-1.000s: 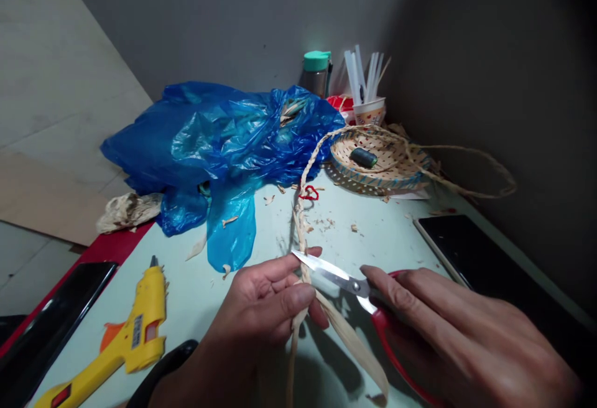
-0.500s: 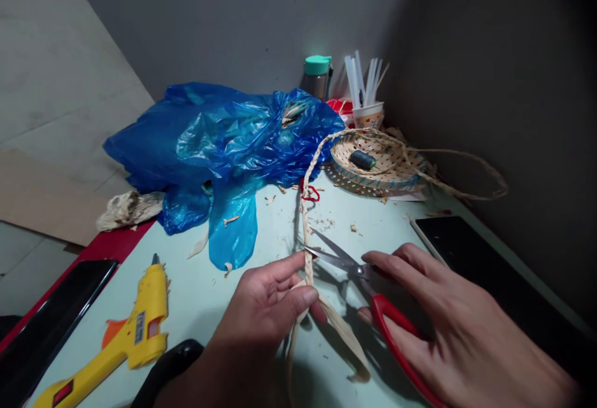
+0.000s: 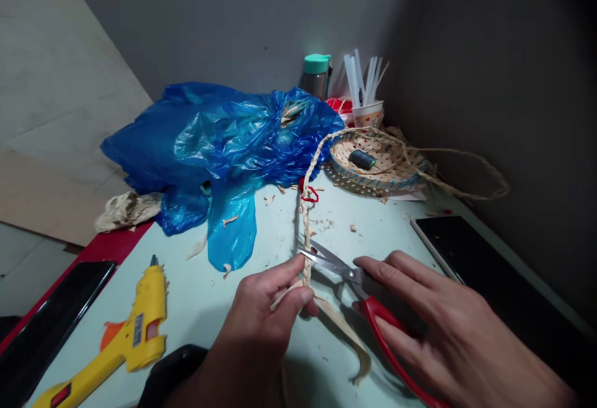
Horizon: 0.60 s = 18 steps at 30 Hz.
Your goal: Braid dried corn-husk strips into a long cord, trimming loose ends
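Note:
My left hand [image 3: 268,308] pinches a pale braided cord [image 3: 310,175] near its lower end, where loose flat strands [image 3: 342,324] hang down to the right. My right hand [image 3: 433,315] grips red-handled scissors [image 3: 380,327] through the loops. Their blades lie across the braid just above my left fingertips, only slightly apart. A red thread [image 3: 310,194] is looped round the braid higher up. From there the cord runs back over a woven basket [image 3: 396,178] and curves out past its right side.
A blue plastic bag [image 3: 219,140] fills the back left. A yellow glue gun [image 3: 147,321] lies at left, near a dark phone-like slab [image 3: 56,321]. A thread spool [image 3: 362,159] rests in the basket. Behind stand a paper cup [image 3: 368,114] and bottle [image 3: 316,75]; a tablet-like device [image 3: 459,249] lies right.
The scissor blades have closed further and moved slightly down and left across the braid. My right hand has shifted a little left with them. My left hand keeps its pinch.

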### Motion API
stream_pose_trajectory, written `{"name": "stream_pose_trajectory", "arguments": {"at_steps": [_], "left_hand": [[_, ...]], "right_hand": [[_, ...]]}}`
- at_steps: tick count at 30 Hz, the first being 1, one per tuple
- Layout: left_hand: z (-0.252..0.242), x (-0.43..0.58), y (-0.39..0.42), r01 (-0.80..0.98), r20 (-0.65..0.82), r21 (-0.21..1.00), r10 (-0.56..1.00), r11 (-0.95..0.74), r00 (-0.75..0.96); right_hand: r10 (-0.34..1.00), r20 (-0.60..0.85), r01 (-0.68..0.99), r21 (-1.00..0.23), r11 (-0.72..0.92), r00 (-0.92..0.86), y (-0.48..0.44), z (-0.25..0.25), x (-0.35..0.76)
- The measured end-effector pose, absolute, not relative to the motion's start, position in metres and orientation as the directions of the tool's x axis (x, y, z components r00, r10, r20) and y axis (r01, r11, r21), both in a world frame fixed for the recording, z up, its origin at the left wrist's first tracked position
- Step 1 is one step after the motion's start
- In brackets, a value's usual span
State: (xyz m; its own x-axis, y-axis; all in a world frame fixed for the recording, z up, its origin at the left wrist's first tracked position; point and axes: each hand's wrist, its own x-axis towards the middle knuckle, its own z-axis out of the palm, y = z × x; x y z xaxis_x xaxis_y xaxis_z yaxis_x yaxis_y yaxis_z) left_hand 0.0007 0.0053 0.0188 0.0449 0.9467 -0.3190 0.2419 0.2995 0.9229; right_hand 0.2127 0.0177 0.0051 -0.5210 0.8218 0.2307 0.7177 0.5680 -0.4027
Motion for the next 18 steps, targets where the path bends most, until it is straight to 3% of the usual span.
{"name": "stream_pose_trajectory", "arguments": {"at_steps": [13, 18], "left_hand": [[0.0181, 0.0015, 0.005, 0.289, -0.328, 0.907, 0.944, 0.307, 0.025], [0.015, -0.0004, 0.0057, 0.171, -0.324, 0.937, 0.941, 0.305, 0.096]], "right_hand": [[0.787, 0.239, 0.703, -0.355, 0.616, -0.569, 0.0153, 0.0009, 0.2126], [0.792, 0.274, 0.702, -0.366, 0.61, -0.545, 0.0169, 0.0028, 0.213]]}}
